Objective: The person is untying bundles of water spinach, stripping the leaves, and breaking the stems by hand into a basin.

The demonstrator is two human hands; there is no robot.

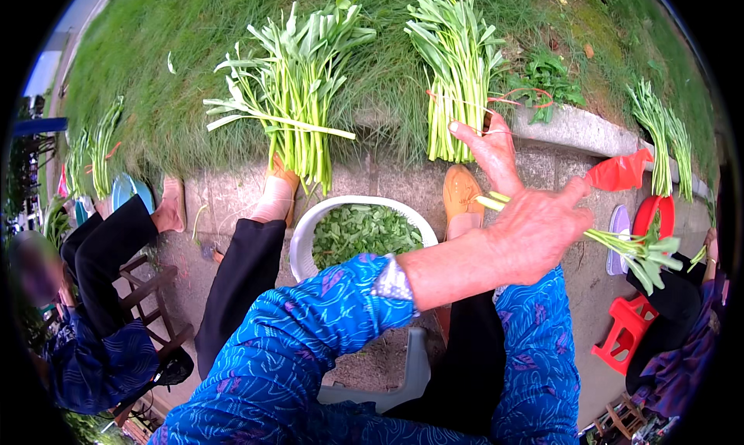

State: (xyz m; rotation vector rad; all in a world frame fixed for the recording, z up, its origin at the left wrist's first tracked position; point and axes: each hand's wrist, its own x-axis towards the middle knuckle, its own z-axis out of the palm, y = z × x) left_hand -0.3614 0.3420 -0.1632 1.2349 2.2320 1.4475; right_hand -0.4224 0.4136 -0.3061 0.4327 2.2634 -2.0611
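My left hand (532,233) reaches across to the right, closed around a few leafy green stalks (628,244). Their cut ends poke out left of the wrist and their leaves hang to the right. Red plastic film (619,172) shows at its fingertips. Farther forward, my right hand (494,151) is at the lower stems of a bundle of leafy greens (459,96), its thumb over their front. Thin string passes by the fingers; whether they grip it I cannot tell. A red tie (526,93) loops off that bundle. My left hand hides the right forearm.
Between my feet stands a white plastic basket (302,235) of chopped leaves. Another greens bundle (302,96) leans at the grassy curb. Seated people are at both sides, near a wooden stool (152,297), a red plastic stool (622,334) and more greens (660,137).
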